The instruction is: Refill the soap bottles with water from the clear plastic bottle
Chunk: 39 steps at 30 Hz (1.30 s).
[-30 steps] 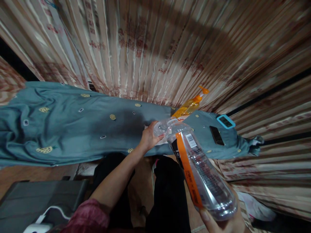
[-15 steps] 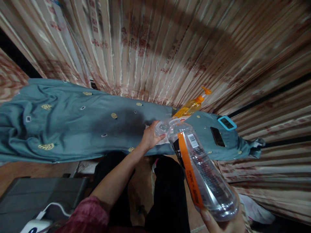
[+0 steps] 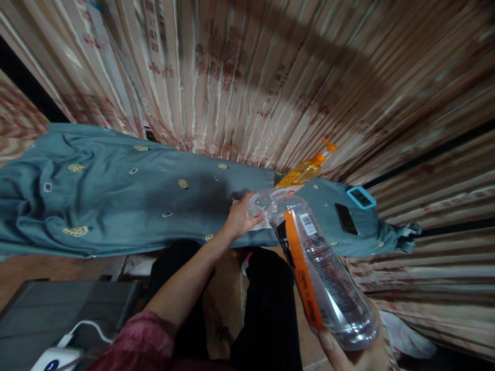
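My right hand [image 3: 358, 355] is closed around the base of a large clear plastic bottle [image 3: 328, 278] with an orange and black label. The bottle lies tilted, its neck end pointing away from me toward the upper left. My left hand [image 3: 240, 219] grips a small clear plastic cup [image 3: 257, 203], which meets the bottle's mouth above the cloth-covered surface. Whether liquid passes between them I cannot tell. Just behind this stands a pump bottle [image 3: 299, 172] of yellow-orange liquid with an orange pump head.
A grey-green cloth with pineapple prints [image 3: 201, 206] covers the long narrow surface. On its right part lie a dark phone [image 3: 347, 219] and a blue-framed digital display [image 3: 361, 197]. Pleated curtains [image 3: 232, 77] hang behind. At lower left, a white device [image 3: 56, 358] with a cable rests on a grey box [image 3: 77, 304].
Both hands, the bottle and the cup keep nearly the same place. The view has shifted very slightly.
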Each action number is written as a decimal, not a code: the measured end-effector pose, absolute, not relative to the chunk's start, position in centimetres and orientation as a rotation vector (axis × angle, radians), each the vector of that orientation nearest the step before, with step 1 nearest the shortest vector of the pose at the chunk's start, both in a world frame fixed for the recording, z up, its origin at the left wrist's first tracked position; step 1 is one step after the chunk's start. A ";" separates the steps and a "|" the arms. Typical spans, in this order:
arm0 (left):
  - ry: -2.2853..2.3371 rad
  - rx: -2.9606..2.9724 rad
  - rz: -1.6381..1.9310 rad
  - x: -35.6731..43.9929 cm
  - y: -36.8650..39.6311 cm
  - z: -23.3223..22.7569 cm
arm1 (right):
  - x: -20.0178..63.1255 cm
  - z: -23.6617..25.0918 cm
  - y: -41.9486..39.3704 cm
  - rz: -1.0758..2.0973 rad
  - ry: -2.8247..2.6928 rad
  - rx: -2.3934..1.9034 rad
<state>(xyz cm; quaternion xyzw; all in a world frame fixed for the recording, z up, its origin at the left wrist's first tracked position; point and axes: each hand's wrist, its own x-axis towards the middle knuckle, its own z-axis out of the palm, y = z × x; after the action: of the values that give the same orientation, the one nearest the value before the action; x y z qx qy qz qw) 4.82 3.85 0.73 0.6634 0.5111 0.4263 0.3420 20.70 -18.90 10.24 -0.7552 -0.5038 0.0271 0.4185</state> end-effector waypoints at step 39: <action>1.286 1.679 1.154 4.9 3.7 0.5 | 21.9 9.9 -19.4 0.112 -1.243 -1.923</action>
<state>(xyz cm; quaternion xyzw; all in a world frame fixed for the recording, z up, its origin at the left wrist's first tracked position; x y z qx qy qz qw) 4.87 3.69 0.47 0.6507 0.4983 0.4471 0.3582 21.87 -19.37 9.89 -0.7645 -0.4941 0.0446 0.4117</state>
